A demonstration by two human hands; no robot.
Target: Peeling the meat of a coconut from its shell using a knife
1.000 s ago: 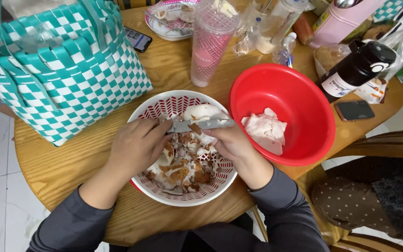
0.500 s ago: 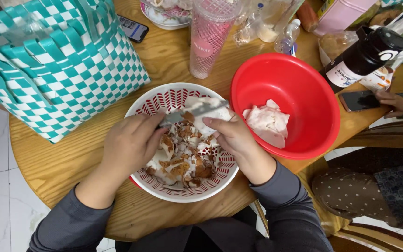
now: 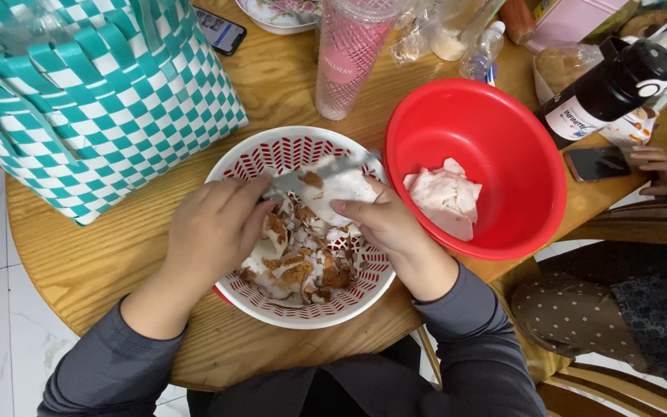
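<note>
Over a red-and-white slotted colander (image 3: 235, 301), a person's left hand (image 3: 211, 232) closes around the handle of a knife (image 3: 326, 168) while the right hand (image 3: 384, 224) curls its fingers (image 3: 349, 207) about a white piece of coconut flesh (image 3: 341, 187), the blade laid against its brown skin. Brown parings (image 3: 303, 266) heap in the colander beneath. Paring appears to be the step in hand; the next stroke calls for a steady grip and the blade kept shallow under the skin. Beyond, on the round wooden surface (image 3: 86, 255), peeled white pieces (image 3: 445, 197) lie in a red bowl (image 3: 503, 123). A teal woven basket (image 3: 94, 100) and a pink tumbler (image 3: 353, 54) stand farther back. Another person's hand (image 3: 658, 168) rests at the far right edge.
</note>
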